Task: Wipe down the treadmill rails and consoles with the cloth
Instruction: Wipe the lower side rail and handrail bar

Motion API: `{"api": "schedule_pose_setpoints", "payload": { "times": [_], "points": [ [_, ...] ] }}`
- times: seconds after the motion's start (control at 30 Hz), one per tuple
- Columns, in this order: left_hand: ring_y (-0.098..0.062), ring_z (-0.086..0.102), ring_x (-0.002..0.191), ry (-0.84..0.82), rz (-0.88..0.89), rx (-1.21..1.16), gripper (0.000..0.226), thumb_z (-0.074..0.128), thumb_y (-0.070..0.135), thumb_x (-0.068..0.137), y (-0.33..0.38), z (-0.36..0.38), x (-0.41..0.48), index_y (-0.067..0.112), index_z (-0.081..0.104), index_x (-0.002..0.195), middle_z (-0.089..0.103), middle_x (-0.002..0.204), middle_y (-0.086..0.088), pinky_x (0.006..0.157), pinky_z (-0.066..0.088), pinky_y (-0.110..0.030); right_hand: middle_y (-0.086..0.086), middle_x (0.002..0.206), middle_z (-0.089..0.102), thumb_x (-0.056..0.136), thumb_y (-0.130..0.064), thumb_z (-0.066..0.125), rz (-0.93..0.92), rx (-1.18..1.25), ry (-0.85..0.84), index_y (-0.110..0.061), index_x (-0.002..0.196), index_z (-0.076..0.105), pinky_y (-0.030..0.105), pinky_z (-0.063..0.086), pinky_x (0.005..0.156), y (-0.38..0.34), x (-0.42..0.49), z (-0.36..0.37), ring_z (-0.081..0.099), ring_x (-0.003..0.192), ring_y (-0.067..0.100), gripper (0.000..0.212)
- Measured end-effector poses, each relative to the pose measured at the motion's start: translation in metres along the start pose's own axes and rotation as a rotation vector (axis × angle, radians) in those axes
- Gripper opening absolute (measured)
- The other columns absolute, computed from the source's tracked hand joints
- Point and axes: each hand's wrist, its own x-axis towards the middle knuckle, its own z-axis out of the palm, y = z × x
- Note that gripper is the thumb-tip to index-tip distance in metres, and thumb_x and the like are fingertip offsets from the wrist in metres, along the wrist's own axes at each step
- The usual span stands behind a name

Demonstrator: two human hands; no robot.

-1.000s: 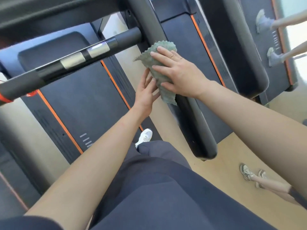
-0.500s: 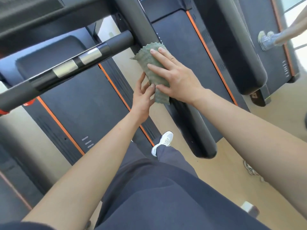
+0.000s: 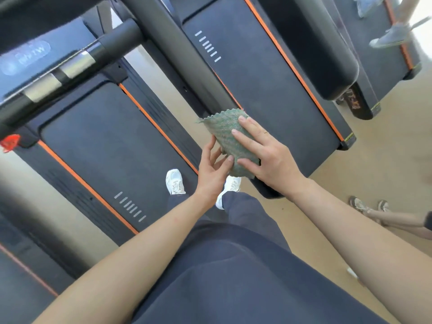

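A green cloth [image 3: 226,134] is draped over the near end of a black treadmill side rail [image 3: 177,54] that runs diagonally from top centre toward me. My right hand [image 3: 264,153] lies flat on the cloth with straight fingers, pressing it onto the rail. My left hand [image 3: 214,167] touches the cloth's left edge from the side, fingers loosely extended. A second black handlebar [image 3: 77,64] with silver sensor plates crosses at upper left. The console is out of sight.
Two treadmill belts [image 3: 112,146] with orange trim lie below, on either side of the rail. Another thick black rail [image 3: 311,43] stands at upper right. Another person's feet [image 3: 367,205] stand on the tan floor at right; someone's shoes [image 3: 389,36] at top right.
Both hands and the cloth have slid down the rail toward its near end. The view has tilted downward, showing more belt and my white shoes.
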Motion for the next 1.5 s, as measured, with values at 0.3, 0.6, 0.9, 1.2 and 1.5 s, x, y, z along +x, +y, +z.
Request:
{"api": "schedule_pose_setpoints", "payload": {
  "times": [0.3, 0.6, 0.9, 1.2, 1.5],
  "points": [
    [-0.013, 0.065, 0.123, 0.006, -0.071, 0.11, 0.065, 0.064, 0.001, 0.098, -0.046, 0.025, -0.039, 0.02, 0.038, 0.155, 0.064, 0.137, -0.012, 0.099, 0.056, -0.039, 0.01, 0.158, 0.04, 0.085, -0.011, 0.081, 0.079, 0.074, 0.04, -0.011, 0.144, 0.054, 0.03, 0.033, 0.118, 0.018, -0.086, 0.002, 0.036, 0.148, 0.023, 0.065],
    [-0.016, 0.07, 0.112, 0.131, -0.109, 0.141, 0.037, 0.074, 0.013, 0.093, -0.076, 0.052, -0.069, 0.015, 0.065, 0.128, 0.076, 0.115, -0.001, 0.105, 0.052, -0.05, 0.009, 0.146, 0.054, 0.076, -0.004, 0.086, 0.1, 0.148, 0.134, -0.006, 0.131, 0.066, 0.031, 0.048, 0.107, 0.042, -0.131, -0.005, 0.057, 0.131, 0.02, 0.059],
    [-0.029, 0.074, 0.097, 0.15, -0.093, 0.046, 0.021, 0.066, 0.024, 0.099, -0.073, 0.085, -0.113, 0.013, 0.066, 0.117, 0.076, 0.109, -0.008, 0.082, 0.062, -0.04, 0.005, 0.107, 0.075, 0.079, 0.006, 0.065, -0.081, 0.374, -0.033, -0.004, 0.103, 0.076, 0.038, 0.057, 0.085, 0.037, -0.147, -0.02, 0.071, 0.098, 0.021, 0.029],
    [-0.025, 0.076, 0.093, 0.339, -0.264, -0.035, 0.017, 0.057, 0.021, 0.104, -0.08, 0.019, -0.086, 0.013, 0.066, 0.117, 0.077, 0.11, -0.006, 0.071, 0.059, -0.029, 0.0, 0.125, 0.065, 0.08, -0.02, 0.075, 0.137, 0.25, 0.104, -0.013, 0.13, 0.064, 0.019, 0.038, 0.101, 0.018, -0.08, -0.031, 0.056, 0.11, 0.024, 0.052],
    [-0.03, 0.07, 0.114, 0.127, -0.545, -0.291, 0.034, 0.05, 0.033, 0.106, -0.1, 0.035, -0.023, 0.013, 0.066, 0.129, 0.069, 0.13, -0.011, 0.098, 0.057, -0.043, -0.02, 0.148, 0.049, 0.086, -0.049, 0.071, 0.523, 0.457, -0.22, -0.042, 0.154, 0.031, 0.022, 0.033, 0.114, 0.027, -0.038, -0.009, 0.046, 0.132, 0.0, 0.079]
  ]
}}
